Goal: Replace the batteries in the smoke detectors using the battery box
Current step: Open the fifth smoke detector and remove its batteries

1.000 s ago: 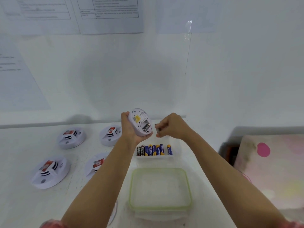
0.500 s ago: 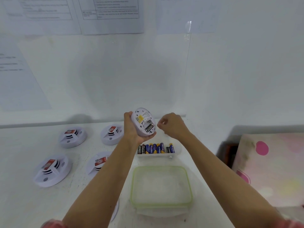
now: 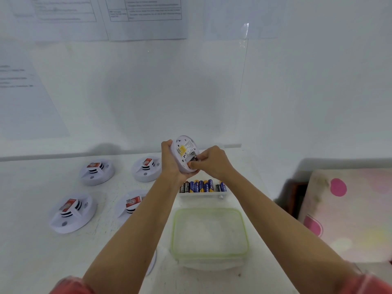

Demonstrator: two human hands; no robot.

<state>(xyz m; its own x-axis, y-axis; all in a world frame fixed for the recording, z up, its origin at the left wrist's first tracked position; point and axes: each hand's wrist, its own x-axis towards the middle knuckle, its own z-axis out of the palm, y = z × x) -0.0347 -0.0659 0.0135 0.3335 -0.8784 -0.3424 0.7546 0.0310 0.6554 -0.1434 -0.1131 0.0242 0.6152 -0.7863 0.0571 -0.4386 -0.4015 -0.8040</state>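
**One round white plastic smoke detector (image 3: 184,145) in my hands**

My left hand (image 3: 171,164) wraps round its smooth edge and holds it up, back side facing me. My right hand (image 3: 213,164) has bent fingers that pinch a small dark battery (image 3: 194,159) at the open slot. Shiny blue and black batteries (image 3: 203,185) lie side by side in the clear plastic battery box (image 3: 201,195) close by. A see-through square lid with a green rim (image 3: 173,232) lies in front of it. Four more round smoke detectors (image 3: 96,171) sit on the white table (image 3: 31,251).
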